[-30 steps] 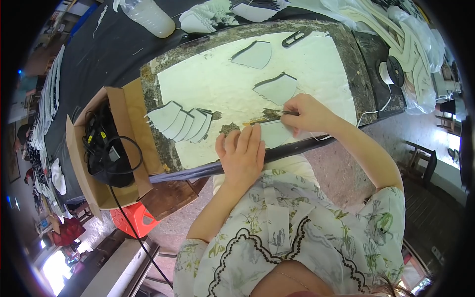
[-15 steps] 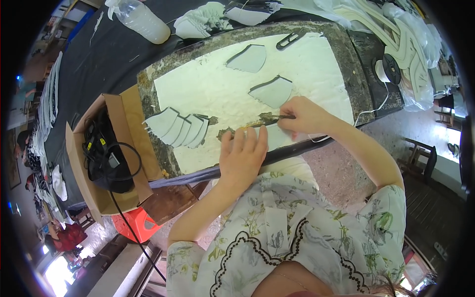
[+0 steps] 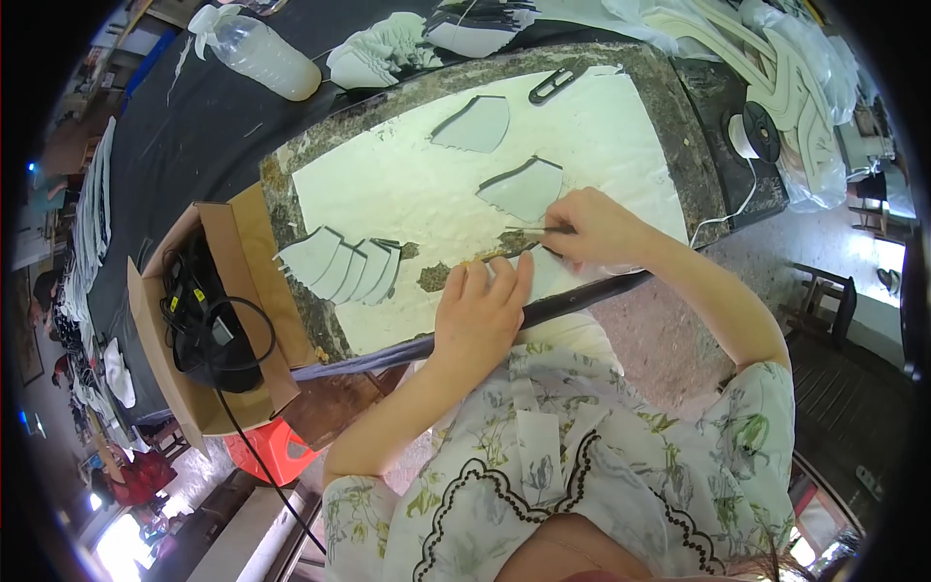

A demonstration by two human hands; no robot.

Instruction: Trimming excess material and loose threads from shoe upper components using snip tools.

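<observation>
My left hand (image 3: 480,306) lies with its fingers stretched out on the board, pressing the left end of a pale grey-green cut piece (image 3: 553,275). At the right end of that piece, my right hand (image 3: 603,231) is closed around a thin stick-like tool (image 3: 529,230), whose narrow tip points left. The tool's exact kind is hard to make out. Two similar pieces with dark edges, an upper one (image 3: 473,124) and a lower one (image 3: 524,188), lie beyond my hands. To the left, several more such pieces (image 3: 339,267) overlap in a fan.
A white sheet (image 3: 388,175) covers the worn board (image 3: 698,145). A black thread snips (image 3: 553,85) lies at its far edge. White thread runs from a spool (image 3: 745,136) at right. A cardboard box (image 3: 272,320) holds black cables; a bottle (image 3: 262,58) stands far left.
The tool in my right hand has turned a little, its tip now looking lighter. My left fingers have shifted slightly along the piece. The whole view has tilted slightly.
</observation>
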